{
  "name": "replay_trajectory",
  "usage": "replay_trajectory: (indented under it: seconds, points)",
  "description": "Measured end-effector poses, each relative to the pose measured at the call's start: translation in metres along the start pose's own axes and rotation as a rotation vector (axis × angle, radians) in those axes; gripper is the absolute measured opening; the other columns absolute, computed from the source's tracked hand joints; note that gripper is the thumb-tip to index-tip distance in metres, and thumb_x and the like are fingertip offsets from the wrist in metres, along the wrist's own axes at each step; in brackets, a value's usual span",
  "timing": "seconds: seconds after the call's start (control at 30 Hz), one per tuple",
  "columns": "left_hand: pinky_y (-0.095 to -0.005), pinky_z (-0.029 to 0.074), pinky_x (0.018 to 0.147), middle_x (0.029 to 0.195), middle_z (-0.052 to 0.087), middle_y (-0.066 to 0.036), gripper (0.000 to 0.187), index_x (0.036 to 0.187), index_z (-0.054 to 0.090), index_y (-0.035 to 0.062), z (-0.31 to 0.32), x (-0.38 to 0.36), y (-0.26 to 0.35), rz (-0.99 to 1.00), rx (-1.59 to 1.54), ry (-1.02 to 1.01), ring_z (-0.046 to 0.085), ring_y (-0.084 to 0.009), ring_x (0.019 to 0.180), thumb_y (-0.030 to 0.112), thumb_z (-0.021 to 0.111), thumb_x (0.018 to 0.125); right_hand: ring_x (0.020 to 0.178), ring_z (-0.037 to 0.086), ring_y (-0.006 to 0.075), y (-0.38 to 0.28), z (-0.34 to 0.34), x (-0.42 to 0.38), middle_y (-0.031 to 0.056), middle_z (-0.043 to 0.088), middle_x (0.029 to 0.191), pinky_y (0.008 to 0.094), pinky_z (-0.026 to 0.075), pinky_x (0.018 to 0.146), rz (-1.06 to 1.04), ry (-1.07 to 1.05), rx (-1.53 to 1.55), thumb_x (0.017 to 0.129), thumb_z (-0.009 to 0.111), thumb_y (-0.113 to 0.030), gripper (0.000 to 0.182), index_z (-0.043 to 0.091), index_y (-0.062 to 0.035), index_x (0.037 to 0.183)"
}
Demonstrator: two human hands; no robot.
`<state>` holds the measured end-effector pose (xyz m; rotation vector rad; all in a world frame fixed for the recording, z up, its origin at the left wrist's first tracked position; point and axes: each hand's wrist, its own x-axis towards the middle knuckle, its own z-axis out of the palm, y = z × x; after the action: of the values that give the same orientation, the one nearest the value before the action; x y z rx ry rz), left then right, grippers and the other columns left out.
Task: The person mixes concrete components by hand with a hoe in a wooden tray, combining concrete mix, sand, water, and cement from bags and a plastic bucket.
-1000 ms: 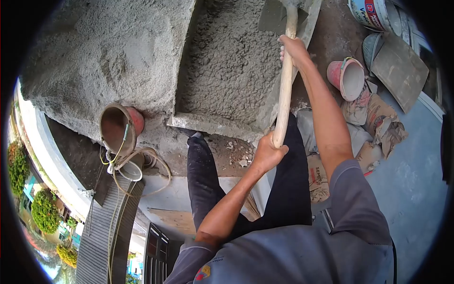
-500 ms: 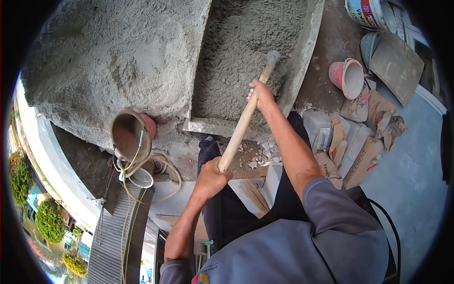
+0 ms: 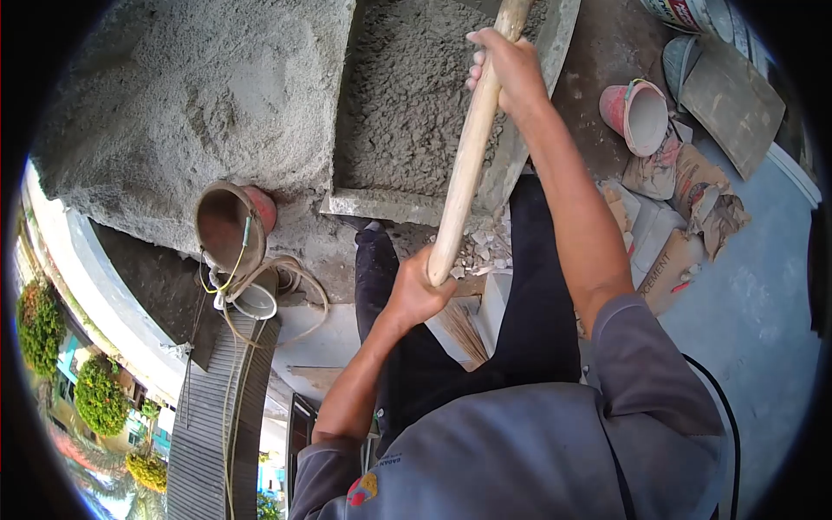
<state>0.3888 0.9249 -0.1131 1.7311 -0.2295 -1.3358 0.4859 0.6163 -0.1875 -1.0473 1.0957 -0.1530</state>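
Note:
Both my hands grip the pale wooden handle (image 3: pixel 469 160) of a hoe, which slants up over a mortar trough (image 3: pixel 394 201). My left hand (image 3: pixel 419 286) is wrapped round the handle's near end, low in front of my legs. Farther up, my right hand (image 3: pixel 513 69) closes round the shaft above the trough. The hoe's head lies beyond the top edge, out of sight. Wet grey mortar (image 3: pixel 403 104) with a lumpy surface fills the trough.
A large sand heap (image 3: pixel 217 95) borders the trough on the left. Near its foot stands a dirty bucket (image 3: pixel 230 227) with a rope (image 3: pixel 322 299). To the right are a red bucket (image 3: pixel 646 120), a board (image 3: pixel 732 104) and torn cement bags (image 3: pixel 672 264). Rubble (image 3: pixel 485 251) lies by my feet.
The hoe has moved up and forward, its head leaving the view. My right hand has gone up with it; my left hand has risen slightly and shifted right.

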Motion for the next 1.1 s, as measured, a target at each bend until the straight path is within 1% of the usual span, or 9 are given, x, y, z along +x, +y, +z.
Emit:
replay_trajectory:
  seconds: [0.13, 0.3, 0.43, 0.53, 0.67, 0.8, 0.87, 1.0, 1.1]
  points:
    - [-0.0362, 0.048, 0.064, 0.071, 0.057, -0.01, 0.025, 0.095, 0.059, -0.0046, 0.077, 0.061, 0.039, -0.167, -0.114, -0.002, 0.056, -0.0173, 0.068, 0.009, 0.068, 0.075, 0.056, 0.054, 0.0137, 0.02, -0.063, 0.09, 0.0022, 0.051, 0.069, 0.0333, 0.052, 0.049, 0.115, 0.011, -0.199, 0.09, 0.069, -0.019, 0.025, 0.063, 0.0014, 0.104]
    - [-0.0373, 0.049, 0.065, 0.071, 0.057, -0.01, 0.024, 0.094, 0.059, -0.0046, 0.109, 0.023, -0.025, -0.341, -0.159, -0.011, 0.057, -0.0179, 0.068, 0.009, 0.069, 0.077, 0.053, 0.056, 0.0197, 0.194, -0.107, 0.067, 0.0071, 0.054, 0.069, 0.0392, 0.053, 0.047, 0.53, 0.123, -0.158, 0.087, 0.068, -0.017, 0.024, 0.059, 0.002, 0.098]
    - [-0.0378, 0.051, 0.069, 0.074, 0.061, -0.013, 0.029, 0.099, 0.06, -0.0053, 0.079, 0.0, -0.034, -0.541, -0.09, -0.09, 0.061, -0.0206, 0.07, 0.011, 0.07, 0.077, 0.054, 0.057, 0.0212, 0.234, -0.101, 0.029, 0.0074, 0.055, 0.069, 0.0403, 0.054, 0.049, 0.633, 0.15, -0.139, 0.086, 0.068, -0.019, 0.022, 0.058, 0.0007, 0.091]
    - [-0.0379, 0.052, 0.072, 0.077, 0.064, -0.017, 0.033, 0.103, 0.061, -0.0059, 0.064, -0.008, -0.012, -0.539, 0.147, -0.093, 0.064, -0.0234, 0.071, 0.012, 0.07, 0.077, 0.054, 0.056, 0.0213, 0.251, -0.104, 0.018, 0.0079, 0.054, 0.07, 0.0414, 0.054, 0.049, 0.692, 0.128, 0.019, 0.086, 0.067, -0.018, 0.021, 0.058, 0.0012, 0.09]
    - [-0.0454, 0.054, 0.083, 0.088, 0.07, -0.03, 0.035, 0.105, 0.063, -0.0063, 0.028, -0.016, 0.02, -0.6, 0.21, -0.157, 0.071, -0.0446, 0.092, 0.013, 0.07, 0.077, 0.053, 0.054, 0.0222, 0.263, -0.097, -0.008, 0.0075, 0.052, 0.069, 0.0431, 0.053, 0.051, 0.743, 0.146, 0.161, 0.087, 0.064, -0.017, 0.018, 0.056, -0.0013, 0.09]
    - [-0.0482, 0.053, 0.08, 0.085, 0.068, -0.03, 0.032, 0.1, 0.063, -0.006, -0.028, -0.011, 0.076, -0.553, 0.375, -0.181, 0.07, -0.0456, 0.085, 0.014, 0.069, 0.075, 0.054, 0.05, 0.0232, 0.243, -0.066, -0.02, 0.0073, 0.048, 0.068, 0.0437, 0.051, 0.053, 0.789, 0.171, 0.382, 0.087, 0.063, -0.017, 0.016, 0.052, -0.0045, 0.088]
    - [-0.0469, 0.052, 0.077, 0.083, 0.068, -0.029, 0.031, 0.097, 0.063, -0.0061, -0.066, -0.017, 0.105, -0.591, 0.454, -0.221, 0.069, -0.0414, 0.08, 0.014, 0.068, 0.074, 0.055, 0.049, 0.0234, 0.231, -0.045, -0.04, 0.0069, 0.045, 0.07, 0.0423, 0.051, 0.055, 0.812, 0.227, 0.505, 0.087, 0.062, -0.015, 0.015, 0.05, -0.0061, 0.087]
    - [-0.0362, 0.048, 0.065, 0.071, 0.062, -0.012, 0.027, 0.094, 0.066, -0.0037, -0.138, -0.057, 0.129, -0.546, 0.483, -0.197, 0.058, -0.0208, 0.066, 0.01, 0.067, 0.071, 0.055, 0.051, 0.0241, 0.184, 0.023, -0.073, 0.0086, 0.048, 0.074, 0.0466, 0.05, 0.054, 0.747, 0.31, 0.625, 0.087, 0.063, -0.012, 0.016, 0.051, -0.0023, 0.086]
    - [-0.0309, 0.045, 0.063, 0.069, 0.056, -0.005, 0.025, 0.091, 0.066, -0.0021, -0.191, -0.091, 0.11, -0.497, 0.422, -0.14, 0.053, -0.0135, 0.066, 0.008, 0.066, 0.068, 0.06, 0.053, 0.024, 0.136, 0.077, -0.098, 0.0086, 0.049, 0.076, 0.0468, 0.054, 0.058, 0.656, 0.175, 0.707, 0.086, 0.066, -0.009, 0.015, 0.053, -0.0015, 0.09]
